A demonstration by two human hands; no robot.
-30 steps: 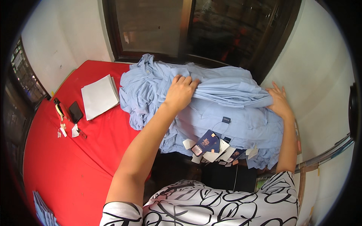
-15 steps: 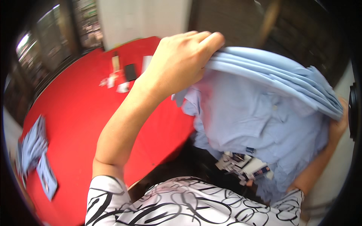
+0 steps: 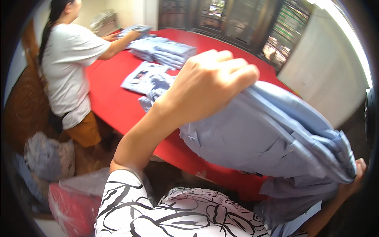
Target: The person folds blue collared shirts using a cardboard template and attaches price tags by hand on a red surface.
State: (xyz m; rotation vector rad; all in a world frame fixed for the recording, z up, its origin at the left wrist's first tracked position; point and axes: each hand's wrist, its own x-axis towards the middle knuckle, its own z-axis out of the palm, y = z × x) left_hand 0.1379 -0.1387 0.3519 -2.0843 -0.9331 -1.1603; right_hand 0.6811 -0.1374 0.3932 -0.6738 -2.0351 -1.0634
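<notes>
Bundle: blue shirts, held up between both hands, left end higher than right. Folded edges run along the top; loose cloth sags below.
Change: a second ago the hands were on the shirts piled at the wall end; now the bundle is up and the view has swung left, bringing a co-worker into sight.
Meaning: looks mid-carry, weight on the hands, nothing set down yet. Sagging layers could slip or lose their folds.
Left hand: raised, knuckles up, closed over the upper left end of the bundle. Elbow bent outward, forearm slanting up to the right.
Right hand: low at far right, fingers curled round the other end; palm hidden by cloth. Forearm comes up from the lower edge.
Table: red cover, running behind and under the bundle. Contact between them: can't tell.
Stack: folded blue shirts at the far side, by the co-worker's hands. Another folded shirt lies nearer, blurred.
Floor, left: sack of cloth, red plastic bag.
Lower right: shadowed cloth; can't tell if it belongs to the bundle.
</notes>
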